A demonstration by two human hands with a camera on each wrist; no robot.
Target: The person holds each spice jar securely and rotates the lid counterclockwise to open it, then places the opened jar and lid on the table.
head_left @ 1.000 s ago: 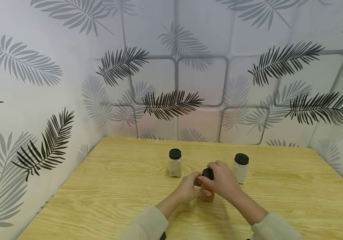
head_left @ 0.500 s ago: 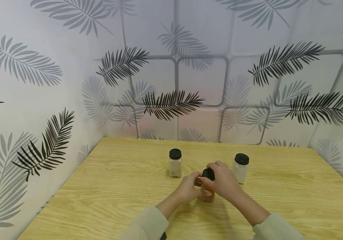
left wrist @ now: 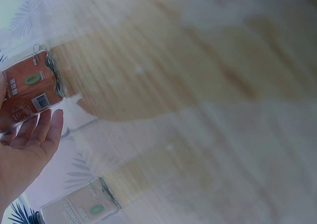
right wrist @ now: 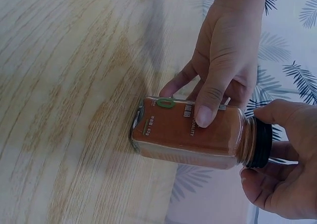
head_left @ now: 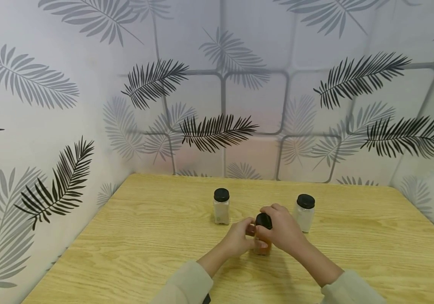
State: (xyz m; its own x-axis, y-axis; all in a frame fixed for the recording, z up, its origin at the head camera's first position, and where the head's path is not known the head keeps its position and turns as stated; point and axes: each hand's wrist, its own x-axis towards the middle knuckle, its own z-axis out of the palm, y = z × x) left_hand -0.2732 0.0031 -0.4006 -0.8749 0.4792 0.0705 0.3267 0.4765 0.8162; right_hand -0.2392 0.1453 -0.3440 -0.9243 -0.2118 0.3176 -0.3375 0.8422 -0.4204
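Note:
A glass spice jar (right wrist: 193,135) of reddish-brown powder stands upright on the table, between my two hands. My left hand (head_left: 240,239) grips its body from the left; in the right wrist view the thumb (right wrist: 205,112) lies across the printed face. My right hand (head_left: 283,228) holds the black lid (right wrist: 262,142) from above, thumb on one side and fingers on the other. The lid sits on the jar's neck. In the left wrist view, part of the reddish jar (left wrist: 34,85) shows beside the left fingers (left wrist: 52,130), its top cut off by the frame.
Behind the hands, a jar of pale powder with a black lid (head_left: 221,207) stands to the left. A similar pale jar (head_left: 304,213) stands to the right, partly behind the right hand. The wooden table (head_left: 156,219) meets leaf-patterned walls at its back and left.
My right hand's fingers have shifted very slightly left around the lid. The left hand, the held jar and the two pale jars stay in place.

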